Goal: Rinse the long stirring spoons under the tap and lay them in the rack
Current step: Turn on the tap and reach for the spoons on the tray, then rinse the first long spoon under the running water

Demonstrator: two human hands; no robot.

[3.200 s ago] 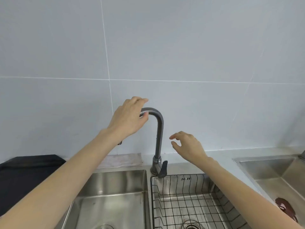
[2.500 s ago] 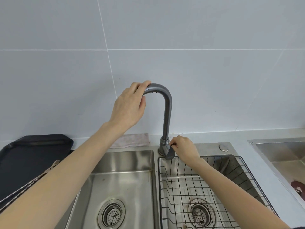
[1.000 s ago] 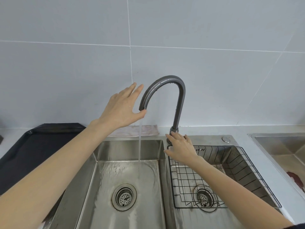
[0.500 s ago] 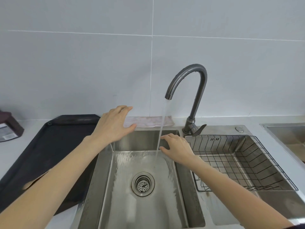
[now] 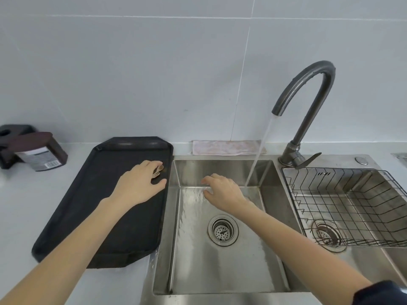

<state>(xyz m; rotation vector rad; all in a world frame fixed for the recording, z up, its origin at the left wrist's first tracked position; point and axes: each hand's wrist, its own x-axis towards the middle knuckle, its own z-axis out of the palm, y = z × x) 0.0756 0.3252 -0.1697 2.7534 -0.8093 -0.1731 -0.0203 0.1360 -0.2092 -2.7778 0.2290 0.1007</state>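
Note:
Water runs from the dark grey tap (image 5: 308,84) into the left steel sink basin (image 5: 220,260). My left hand (image 5: 141,183) lies over the far right corner of the black tray (image 5: 88,216), fingers spread; the bowls of the long stirring spoons (image 5: 159,170) peek out past its fingertips, and the handles are hidden under my hand and arm. My right hand (image 5: 224,190) hovers open above the left basin, left of the water stream, holding nothing. The black wire rack (image 5: 352,208) sits in the right basin, empty.
A folded pinkish cloth (image 5: 224,147) lies along the wall behind the sink. A dark brown container with a label (image 5: 37,150) lies on the white counter at far left. A second sink edge (image 5: 399,156) shows at far right.
My left hand left the tap spout and came down left onto the tray's far corner. My right hand left the tap lever, with water now running, and moved over the left basin. My view swung left.

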